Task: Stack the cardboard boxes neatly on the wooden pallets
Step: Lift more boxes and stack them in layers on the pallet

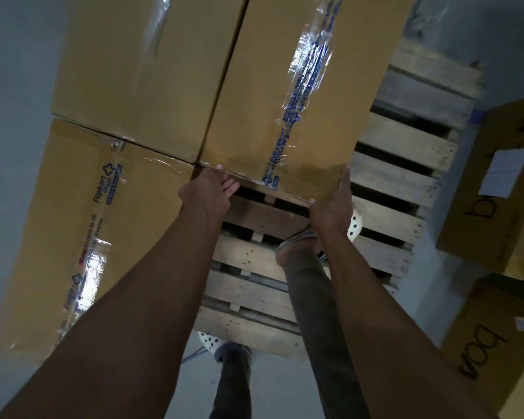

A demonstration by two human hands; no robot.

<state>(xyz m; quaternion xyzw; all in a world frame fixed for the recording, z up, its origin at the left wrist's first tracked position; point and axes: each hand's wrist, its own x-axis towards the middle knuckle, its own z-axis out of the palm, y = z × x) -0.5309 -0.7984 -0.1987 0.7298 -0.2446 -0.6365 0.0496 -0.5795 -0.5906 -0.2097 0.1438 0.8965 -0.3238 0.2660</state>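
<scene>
The person stands with one foot up on the wooden pallet [384, 173] and holds a large taped cardboard box [288, 95] by its near end, so the step in hand looks like setting this box into place on the pallet. The left hand [209, 192] grips the box's near left corner, fingers curled under the bottom edge and thumb on top; the right hand [333, 204] clasps the near right corner, palm flat against the side and thumb hooked at the lower edge. The box lies close against a second box [139, 68] on its left, and a third box [82, 225] sits nearer the camera on that side. Bare slats show below and to the right of the held box. More boxes [496, 192] wait on the floor at the right. The next move likely calls for seating the box flat, squared to its neighbours, before the fingers slip out from beneath.
</scene>
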